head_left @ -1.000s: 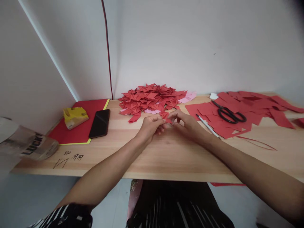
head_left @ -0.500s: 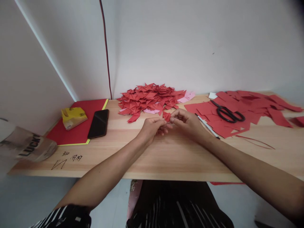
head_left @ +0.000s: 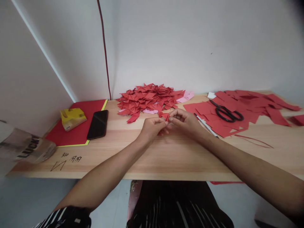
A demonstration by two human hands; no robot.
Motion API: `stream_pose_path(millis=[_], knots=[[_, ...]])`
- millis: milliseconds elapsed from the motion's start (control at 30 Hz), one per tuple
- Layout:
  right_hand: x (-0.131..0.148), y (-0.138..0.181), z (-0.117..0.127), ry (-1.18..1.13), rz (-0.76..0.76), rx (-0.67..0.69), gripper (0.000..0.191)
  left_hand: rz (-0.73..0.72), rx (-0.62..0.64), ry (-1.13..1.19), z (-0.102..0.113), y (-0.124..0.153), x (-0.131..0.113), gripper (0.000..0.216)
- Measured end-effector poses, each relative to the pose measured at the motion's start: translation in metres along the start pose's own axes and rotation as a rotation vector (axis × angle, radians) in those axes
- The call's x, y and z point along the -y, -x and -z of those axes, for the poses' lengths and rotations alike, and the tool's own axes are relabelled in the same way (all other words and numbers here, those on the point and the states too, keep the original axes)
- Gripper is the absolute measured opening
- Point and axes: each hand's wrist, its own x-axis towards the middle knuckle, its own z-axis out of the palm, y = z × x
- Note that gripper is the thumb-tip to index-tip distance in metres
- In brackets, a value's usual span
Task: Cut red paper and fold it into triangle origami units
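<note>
Between my two hands, over the middle of the table, is a small folded piece of red paper (head_left: 165, 116). My left hand (head_left: 154, 127) pinches its near left side with thumb and fingers. On the right side, my right hand (head_left: 181, 120) grips it with thumb and forefinger, the other fingers curled. Most of the piece's lower part is hidden by my fingertips. Just behind my hands lies a heap of folded red paper shapes (head_left: 147, 98), with some pink paper (head_left: 187, 96) showing at its right edge.
To the right, cut red paper sheets (head_left: 251, 104) lie with black-handled scissors (head_left: 229, 113) on top and a white pen (head_left: 206, 125) alongside. At left are a black phone (head_left: 98, 124), a red folder (head_left: 71, 136), a yellow packet (head_left: 73, 118) and a bag marked LUCKY (head_left: 33, 147).
My fingers have shifted slightly on the folded red paper, and its visible part now looks wider and flatter. Both hands stay in nearly the same place; the view has moved a little.
</note>
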Motion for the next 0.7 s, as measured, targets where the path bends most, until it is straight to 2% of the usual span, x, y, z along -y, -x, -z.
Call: stream_pose_path(millis=[133, 333, 533, 700], knots=[[-0.001, 0.000, 0.001, 0.009, 0.016, 0.015, 0.016, -0.019, -0.012, 0.011, 0.000, -0.001, 0.003, 0.019], [0.008, 0.003, 0.002, 0.278, 0.129, -0.092, 0.012, -0.044, -0.018, 0.006, -0.001, -0.002, 0.006, 0.017], [0.009, 0.003, 0.001, 0.160, 0.060, -0.085, 0.013, -0.050, -0.046, 0.009, -0.003, -0.001, 0.005, 0.016], [0.007, 0.004, 0.000, 0.185, 0.041, -0.099, 0.013, -0.037, -0.070, 0.019, -0.004, 0.000, 0.003, 0.013]])
